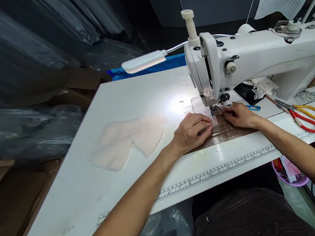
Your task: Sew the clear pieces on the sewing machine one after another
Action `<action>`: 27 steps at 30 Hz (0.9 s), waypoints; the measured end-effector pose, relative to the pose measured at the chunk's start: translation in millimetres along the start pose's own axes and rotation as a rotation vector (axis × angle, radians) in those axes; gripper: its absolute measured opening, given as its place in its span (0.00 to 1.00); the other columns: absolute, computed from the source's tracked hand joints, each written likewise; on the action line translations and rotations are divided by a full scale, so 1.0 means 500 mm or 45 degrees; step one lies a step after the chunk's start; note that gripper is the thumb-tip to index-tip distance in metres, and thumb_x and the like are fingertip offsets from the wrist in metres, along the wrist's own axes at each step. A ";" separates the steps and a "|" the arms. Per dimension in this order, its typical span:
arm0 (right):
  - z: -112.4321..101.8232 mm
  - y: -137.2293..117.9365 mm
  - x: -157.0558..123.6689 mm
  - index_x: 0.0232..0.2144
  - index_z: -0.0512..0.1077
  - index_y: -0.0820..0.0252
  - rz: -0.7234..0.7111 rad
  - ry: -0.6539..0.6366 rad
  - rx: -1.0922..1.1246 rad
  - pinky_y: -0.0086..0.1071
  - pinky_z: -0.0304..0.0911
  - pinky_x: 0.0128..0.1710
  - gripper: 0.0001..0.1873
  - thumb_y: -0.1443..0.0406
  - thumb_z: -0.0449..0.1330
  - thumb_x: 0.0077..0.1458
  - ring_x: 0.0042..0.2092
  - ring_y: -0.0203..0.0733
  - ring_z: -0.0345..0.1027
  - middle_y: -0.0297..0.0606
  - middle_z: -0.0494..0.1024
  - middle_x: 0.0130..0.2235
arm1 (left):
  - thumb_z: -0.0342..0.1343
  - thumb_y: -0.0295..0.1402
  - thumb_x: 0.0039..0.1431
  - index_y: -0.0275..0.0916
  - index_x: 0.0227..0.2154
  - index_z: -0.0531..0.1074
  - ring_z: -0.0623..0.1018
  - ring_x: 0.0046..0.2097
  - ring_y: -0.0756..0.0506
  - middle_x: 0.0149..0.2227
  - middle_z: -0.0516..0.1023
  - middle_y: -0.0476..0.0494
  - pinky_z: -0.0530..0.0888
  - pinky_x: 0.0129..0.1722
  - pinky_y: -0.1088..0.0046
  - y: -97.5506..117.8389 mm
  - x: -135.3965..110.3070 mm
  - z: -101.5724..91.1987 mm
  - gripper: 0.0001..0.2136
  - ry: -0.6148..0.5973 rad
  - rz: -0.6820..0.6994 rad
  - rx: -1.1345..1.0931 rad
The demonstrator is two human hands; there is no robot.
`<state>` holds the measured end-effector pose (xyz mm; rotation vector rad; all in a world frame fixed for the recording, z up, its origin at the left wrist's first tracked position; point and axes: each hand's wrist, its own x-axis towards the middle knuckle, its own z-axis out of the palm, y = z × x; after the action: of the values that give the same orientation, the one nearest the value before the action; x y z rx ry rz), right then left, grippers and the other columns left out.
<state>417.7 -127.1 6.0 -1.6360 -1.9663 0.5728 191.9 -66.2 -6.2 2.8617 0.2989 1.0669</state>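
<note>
A white sewing machine (254,60) stands at the right of a white table (122,99). My left hand (193,131) rests just left of the presser foot (214,110), fingers curled and pressing a small pale pink fabric piece (205,112) onto the machine bed. My right hand (238,115) sits on the other side of the foot, fingertips pinched on the same piece. Most of the piece is hidden under my fingers and the glare of the lamp.
Pale pink cut fabric pieces (129,139) lie on the table to the left. Red- and yellow-handled scissors (304,116) and blue thread snips (253,107) lie right of the machine. A lamp (143,61) hangs over the table. A purple basket (290,174) sits below the table edge.
</note>
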 end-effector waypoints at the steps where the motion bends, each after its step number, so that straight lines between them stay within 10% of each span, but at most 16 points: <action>1: 0.001 -0.001 -0.002 0.42 0.81 0.63 -0.016 -0.013 -0.019 0.29 0.59 0.37 0.14 0.71 0.56 0.59 0.33 0.36 0.67 0.39 0.78 0.38 | 0.54 0.29 0.67 0.38 0.31 0.76 0.80 0.36 0.48 0.35 0.83 0.45 0.75 0.36 0.67 0.001 0.000 0.002 0.09 0.003 0.026 0.013; 27: 0.016 0.009 -0.021 0.52 0.78 0.51 -0.333 -0.127 -0.402 0.33 0.64 0.40 0.18 0.63 0.55 0.64 0.41 0.41 0.69 0.43 0.73 0.49 | 0.51 0.32 0.68 0.39 0.33 0.78 0.79 0.32 0.48 0.35 0.83 0.47 0.75 0.35 0.67 0.004 0.004 -0.004 0.11 -0.230 0.184 0.091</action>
<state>417.8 -136.4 -4.3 -1.5114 -2.3949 0.2574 192.2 -67.6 -3.2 3.0564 0.1220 0.8247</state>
